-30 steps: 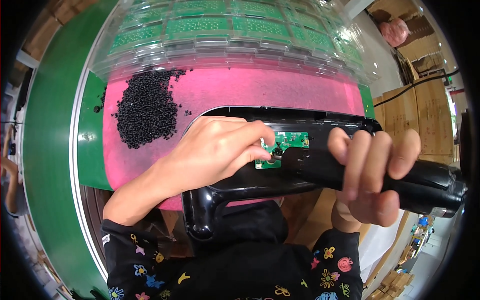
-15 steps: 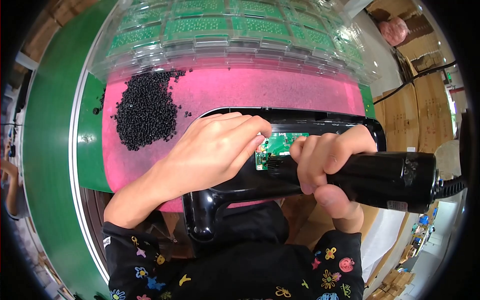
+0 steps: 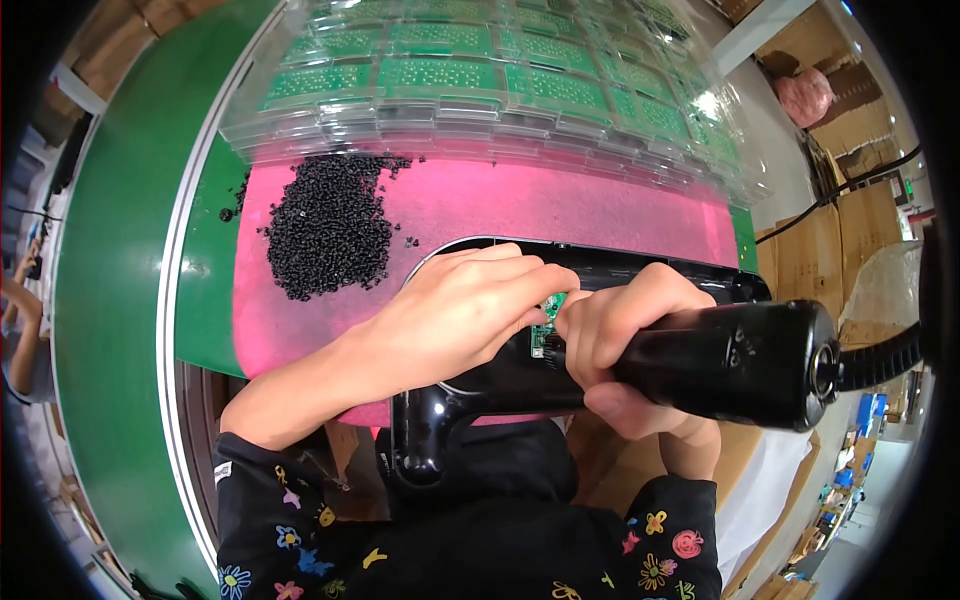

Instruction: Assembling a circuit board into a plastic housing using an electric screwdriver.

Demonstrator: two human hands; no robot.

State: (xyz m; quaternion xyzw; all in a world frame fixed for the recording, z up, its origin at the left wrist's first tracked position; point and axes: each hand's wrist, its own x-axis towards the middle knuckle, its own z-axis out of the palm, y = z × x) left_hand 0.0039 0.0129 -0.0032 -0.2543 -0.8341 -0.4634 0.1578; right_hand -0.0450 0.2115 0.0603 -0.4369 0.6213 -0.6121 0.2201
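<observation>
My right hand [image 3: 630, 350] is wrapped round a black cylindrical electric screwdriver [image 3: 740, 360], its corded end toward the right and its tip hidden behind my fingers. Beneath both hands lies a glossy black plastic housing [image 3: 500, 400] with a short handle-like arm [image 3: 420, 445] toward me. A small green circuit board [image 3: 540, 342] sits inside the housing, mostly covered by my fingers. My left hand [image 3: 470, 310] reaches over the housing, thumb and forefinger pinched together at the board's edge, close to my right fingers. Whatever lies in that pinch is too small to make out.
A heap of small black screws [image 3: 330, 230] spreads over the pink mat [image 3: 460, 205] at left. Stacked clear plastic trays [image 3: 440, 110] holding green boards stand at the back. A ribbed cable [image 3: 880, 352] trails right. Cardboard boxes [image 3: 800, 250] are beyond the table.
My right hand and the screwdriver have swung left and nearer my left hand, covering more of the board. The whole view has shifted slightly, with the mat and trays appearing further right.
</observation>
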